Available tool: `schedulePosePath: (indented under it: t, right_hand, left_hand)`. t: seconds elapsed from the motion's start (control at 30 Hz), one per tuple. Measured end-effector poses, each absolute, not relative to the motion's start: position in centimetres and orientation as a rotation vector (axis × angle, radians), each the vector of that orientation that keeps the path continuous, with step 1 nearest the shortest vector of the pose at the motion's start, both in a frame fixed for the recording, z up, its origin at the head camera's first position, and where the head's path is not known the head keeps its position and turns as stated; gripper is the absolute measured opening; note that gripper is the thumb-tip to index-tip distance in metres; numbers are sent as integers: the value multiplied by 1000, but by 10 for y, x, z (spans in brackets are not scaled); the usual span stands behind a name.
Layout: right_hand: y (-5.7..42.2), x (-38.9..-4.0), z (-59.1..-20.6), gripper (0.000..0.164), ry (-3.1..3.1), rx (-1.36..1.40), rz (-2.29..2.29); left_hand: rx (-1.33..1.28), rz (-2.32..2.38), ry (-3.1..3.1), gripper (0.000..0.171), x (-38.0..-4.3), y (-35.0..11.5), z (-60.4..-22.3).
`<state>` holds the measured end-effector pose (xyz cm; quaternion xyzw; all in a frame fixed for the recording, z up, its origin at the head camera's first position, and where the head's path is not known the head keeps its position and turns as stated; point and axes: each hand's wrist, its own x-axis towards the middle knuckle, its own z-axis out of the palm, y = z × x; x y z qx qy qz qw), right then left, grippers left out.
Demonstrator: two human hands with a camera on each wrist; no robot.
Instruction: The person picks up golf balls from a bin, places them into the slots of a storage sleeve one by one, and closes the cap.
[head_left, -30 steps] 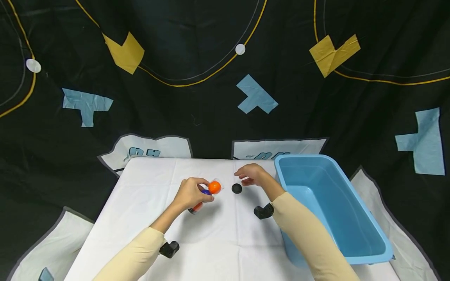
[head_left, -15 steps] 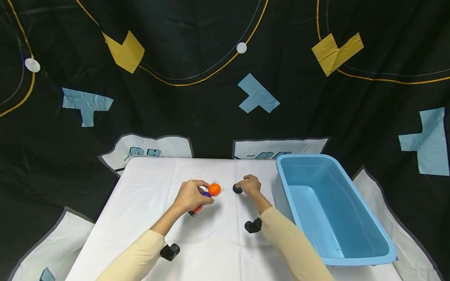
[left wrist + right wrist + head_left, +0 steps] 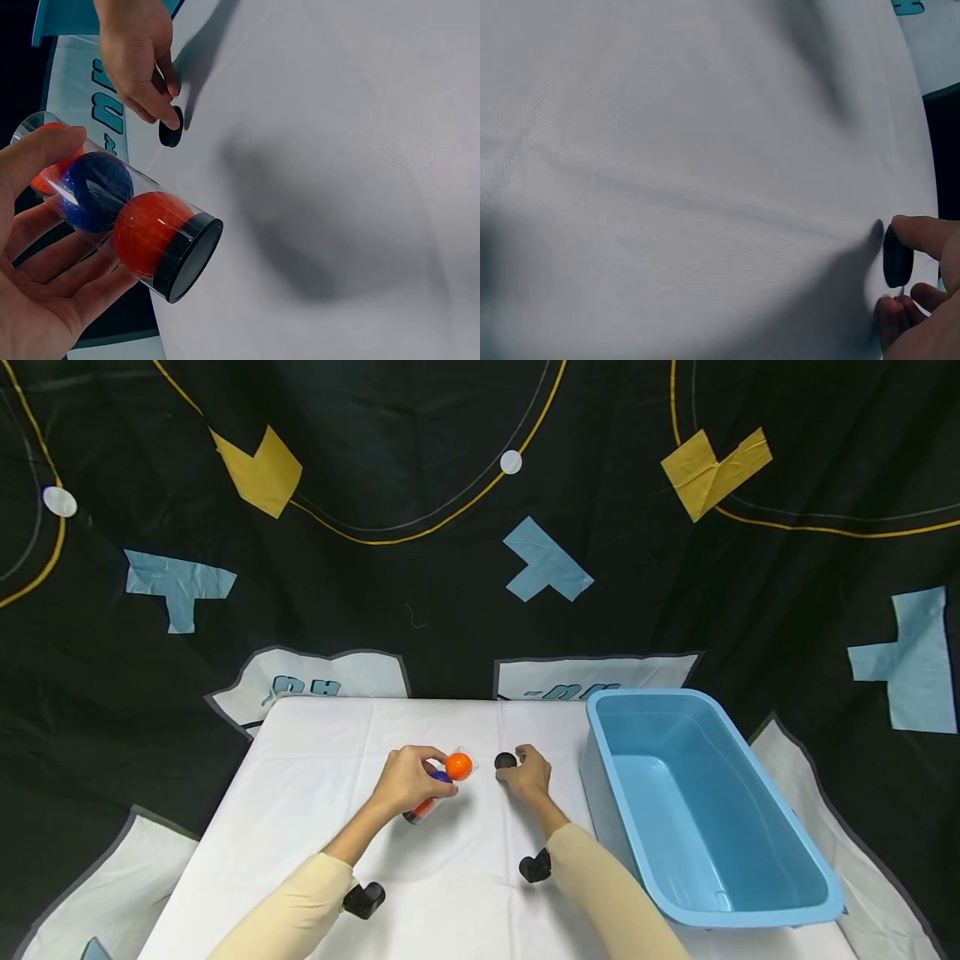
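Observation:
My left hand [image 3: 405,779] holds a clear plastic tube [image 3: 139,181] at a tilt over the table. Inside the tube sit an orange ball [image 3: 458,767] at the far end, a blue ball [image 3: 96,192] in the middle and another orange ball [image 3: 152,234]. A black cap [image 3: 189,259] closes the near end; the far end looks open. To the right, my right hand [image 3: 531,775] pinches a round black lid [image 3: 898,256] between thumb and fingers. In the left wrist view this lid looks tipped on edge, apart from the tube.
A blue plastic tub [image 3: 617,814] stands on the right side of the white-covered table [image 3: 442,893]. Black wrist devices hang below both sleeves. Behind the table hangs a dark curtain [image 3: 390,627] with yellow and blue patches.
My right hand has come down to the black lid and now pinches it at its right and near side. My left hand keeps holding the tube almost in the same place.

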<state>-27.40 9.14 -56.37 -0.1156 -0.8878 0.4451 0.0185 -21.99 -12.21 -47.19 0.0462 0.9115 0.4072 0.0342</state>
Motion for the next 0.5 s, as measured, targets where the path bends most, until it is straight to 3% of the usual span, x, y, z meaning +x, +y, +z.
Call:
schedulePosePath:
  t: [0.5]
  right_hand:
    - [89,-272,-577,54,-2764,-325,1297]
  left_hand:
    - [153,1226,2815,40,-223,-115,-472]
